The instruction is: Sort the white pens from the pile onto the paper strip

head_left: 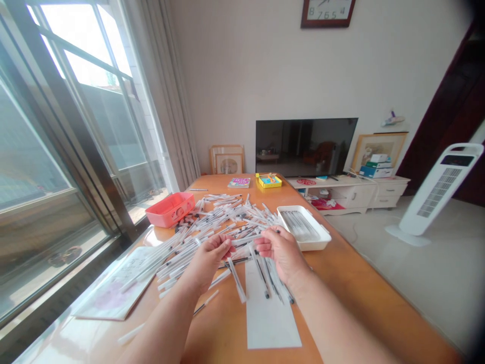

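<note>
My left hand (212,255) is closed, thumb and fingers pinched at one end of a clear-barrelled pen (244,240). The other end runs into my right hand (281,250), whose fingers are curled round it; a black tip shows above the knuckles. Beneath both hands, several loose pens (261,275) with black ends lie across a white paper strip (271,323). A large heap of similar pens and clear barrels (212,222) spreads beyond and left of my hands. Just past my right hand stands a white tray (322,235) with pens laid side by side.
A red plastic basket (170,211) stands at the heap's left. Nearer me lies a booklet (117,288). At the table's far end are a yellow box (270,183) and a colourful booklet (238,183). A white tower fan (435,192) stands on the floor at right.
</note>
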